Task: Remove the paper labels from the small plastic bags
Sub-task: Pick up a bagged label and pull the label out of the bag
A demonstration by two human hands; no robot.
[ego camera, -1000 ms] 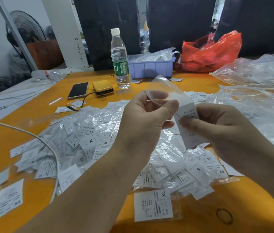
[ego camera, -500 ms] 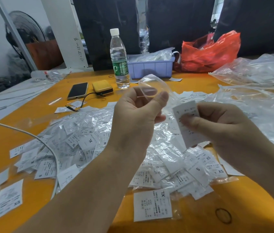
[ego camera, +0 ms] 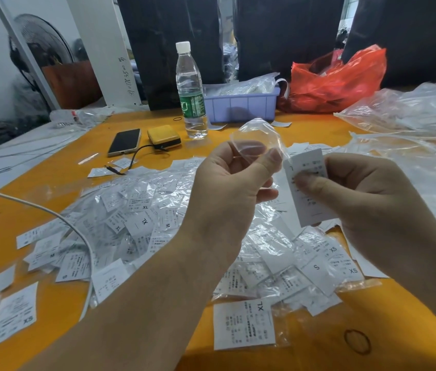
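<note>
Head view looks down on an orange table [ego camera: 318,352] where a wide heap of bagged labels [ego camera: 158,231] serves as the landmark. Above the heap, the left hand [ego camera: 227,194] pinches a small clear plastic bag [ego camera: 257,137] between thumb and curled fingers, the bag's open, crumpled mouth rising over the knuckles. Just beside it, the right hand [ego camera: 366,199] grips a white paper label [ego camera: 309,186] between thumb and fingers; the label stands nearly upright, and its upper corner is near the bag's edge, though whether the two touch cannot be told. Both forearms cross the near part of the heap and hide much of its middle. At the heap's near edge lies a bagged label marked XL [ego camera: 243,326], and off its near-left side a loose label marked XS [ego camera: 14,314]. A white cable [ego camera: 51,212] curves over the heap's left part. Beyond the heap sit a dark phone [ego camera: 124,141] and a yellow power bank [ego camera: 164,136] with a black lead, then a water bottle [ego camera: 191,95] standing upright, with a lilac plastic bin [ego camera: 241,107] just beside it. A red plastic bag [ego camera: 337,81] lies beyond the bin, and large clear plastic sheets [ego camera: 412,111] spread to the heap's right. A fan [ego camera: 43,41] stands off the table, far beyond the heap's left.
</note>
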